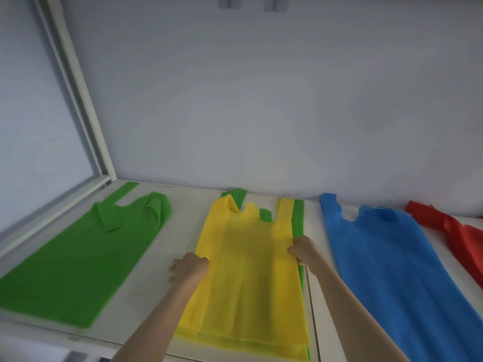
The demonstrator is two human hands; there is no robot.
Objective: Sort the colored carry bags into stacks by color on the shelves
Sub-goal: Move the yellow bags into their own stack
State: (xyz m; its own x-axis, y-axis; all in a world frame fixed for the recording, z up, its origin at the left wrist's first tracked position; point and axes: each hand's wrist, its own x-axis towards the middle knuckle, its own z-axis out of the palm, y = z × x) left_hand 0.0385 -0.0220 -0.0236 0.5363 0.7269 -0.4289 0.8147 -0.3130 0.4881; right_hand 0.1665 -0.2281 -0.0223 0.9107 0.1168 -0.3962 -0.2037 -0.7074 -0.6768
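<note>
A pale blue-grey wall (261, 100) fills the view from nine to three o'clock above a white shelf (188, 205), with a white frame (78, 100) slanting at ten o'clock and two grey brackets (251, 2) at twelve, under soft, even light.

Both bare forearms reach forward, roughly parallel. Left hand (189, 266) is curled, fingers (174, 267) bunched, pinching at its thumb side. Right hand (303, 250) sits a bit further ahead, knuckles up, fingers curled tight too.
</note>
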